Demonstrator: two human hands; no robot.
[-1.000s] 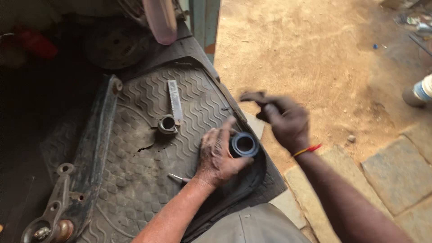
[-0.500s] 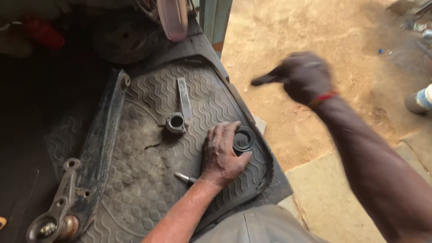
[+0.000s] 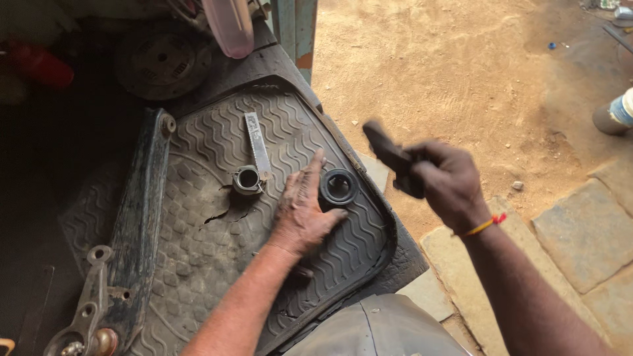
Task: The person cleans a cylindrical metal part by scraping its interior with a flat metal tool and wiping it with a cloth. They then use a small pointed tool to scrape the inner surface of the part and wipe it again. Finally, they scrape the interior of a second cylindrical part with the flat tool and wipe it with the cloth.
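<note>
Black ring [image 3: 339,186] lies flat on the rubber mat [image 3: 217,257] near its right rim — left hand [image 3: 302,209] rests beside it, fingers spread, thumb touching. Right hand [image 3: 443,179] hangs raised, fingers clenched on a dark tool [image 3: 388,153]; a misjudged blow risks striking the thumb or kicking the ring off the mat.

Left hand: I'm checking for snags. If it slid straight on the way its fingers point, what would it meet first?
Probably the mat's raised rim; only bare mat lies ahead of the left hand.
</note>
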